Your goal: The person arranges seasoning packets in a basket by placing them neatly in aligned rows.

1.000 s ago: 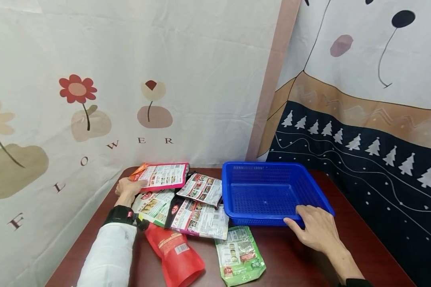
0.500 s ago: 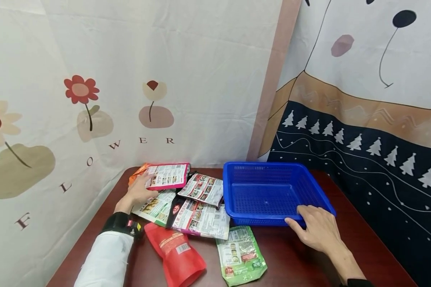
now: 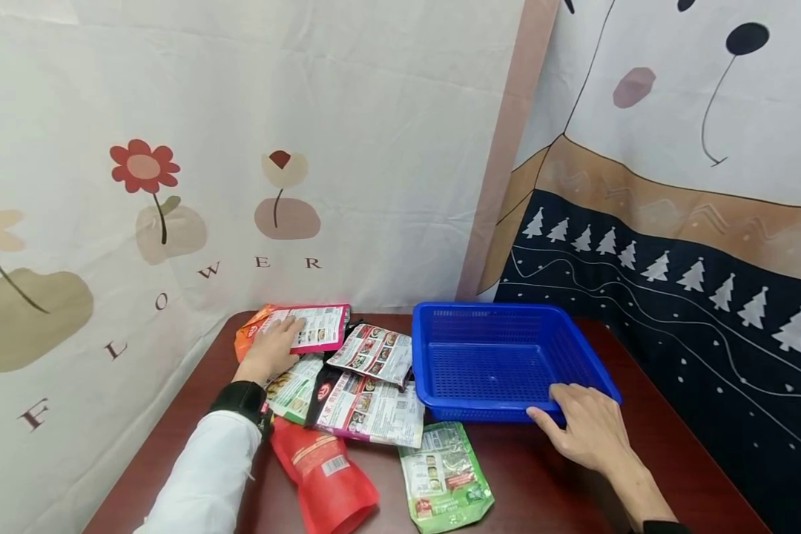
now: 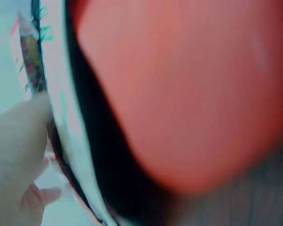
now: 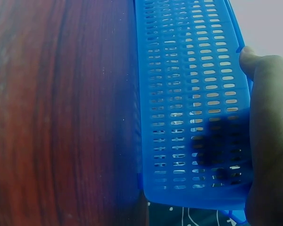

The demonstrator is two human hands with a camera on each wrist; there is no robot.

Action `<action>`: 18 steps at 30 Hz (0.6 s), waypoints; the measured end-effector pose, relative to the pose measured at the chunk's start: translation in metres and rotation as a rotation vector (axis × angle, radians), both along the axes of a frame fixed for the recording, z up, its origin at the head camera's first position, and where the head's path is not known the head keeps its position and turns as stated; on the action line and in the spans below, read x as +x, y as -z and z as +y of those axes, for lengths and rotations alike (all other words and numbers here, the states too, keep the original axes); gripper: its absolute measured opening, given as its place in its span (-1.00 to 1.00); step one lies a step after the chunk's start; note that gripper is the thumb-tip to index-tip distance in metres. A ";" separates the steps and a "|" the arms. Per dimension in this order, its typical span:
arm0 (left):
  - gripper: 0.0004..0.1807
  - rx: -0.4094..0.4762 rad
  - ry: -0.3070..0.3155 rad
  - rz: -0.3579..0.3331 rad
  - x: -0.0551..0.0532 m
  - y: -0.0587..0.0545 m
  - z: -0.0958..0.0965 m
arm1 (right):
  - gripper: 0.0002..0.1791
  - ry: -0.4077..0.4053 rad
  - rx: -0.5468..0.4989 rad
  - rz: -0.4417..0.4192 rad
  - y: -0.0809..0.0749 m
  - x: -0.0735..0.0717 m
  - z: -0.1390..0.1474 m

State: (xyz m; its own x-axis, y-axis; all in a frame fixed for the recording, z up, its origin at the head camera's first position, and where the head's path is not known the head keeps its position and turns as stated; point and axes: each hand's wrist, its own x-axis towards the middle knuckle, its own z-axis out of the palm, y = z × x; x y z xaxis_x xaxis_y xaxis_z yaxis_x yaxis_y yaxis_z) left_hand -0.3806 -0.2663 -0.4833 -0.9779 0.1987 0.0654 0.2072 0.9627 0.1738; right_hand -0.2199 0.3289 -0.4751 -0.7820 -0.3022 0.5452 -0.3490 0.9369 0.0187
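My left hand (image 3: 272,350) lies over the left part of a pink-edged food pouch (image 3: 320,326), its fingers stretched across the printed face. Beneath and beside it are an orange pouch end (image 3: 245,337) and a green-and-white pouch (image 3: 297,389). In the left wrist view a blurred red pouch (image 4: 193,84) fills most of the picture, with the left hand's thumb (image 4: 49,195) at the lower left. My right hand (image 3: 590,426) holds the front right rim of a blue plastic basket (image 3: 423,371), fingers over the edge. From the right wrist, the thumb shows at the slotted wall's rim.
Two dark-topped pouches, a smaller one (image 3: 375,354) and a larger one (image 3: 374,408), overlap left of the basket. A red pouch (image 3: 334,475) and a green pouch (image 3: 446,478) lie nearer the front of the brown table (image 3: 541,482). Printed cloths (image 3: 387,148) hang behind.
The left hand has shifted from the pink-edged pouch's left edge to over its face, rightward, its fingers spreading out. The right hand and basket stay where they were.
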 end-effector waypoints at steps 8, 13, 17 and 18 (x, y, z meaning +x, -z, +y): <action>-0.27 -0.040 -0.010 0.086 0.004 0.010 0.004 | -0.47 0.008 0.002 -0.014 -0.002 -0.001 -0.001; -0.33 -0.041 0.020 0.199 0.008 0.007 0.004 | -0.47 0.011 0.000 -0.019 -0.003 0.000 -0.001; -0.36 -0.040 0.048 0.327 0.010 0.003 0.003 | -0.46 0.012 -0.004 -0.020 -0.003 0.002 -0.001; -0.37 -0.035 0.064 0.385 0.010 0.004 0.002 | -0.46 0.013 -0.003 -0.020 -0.003 0.002 -0.001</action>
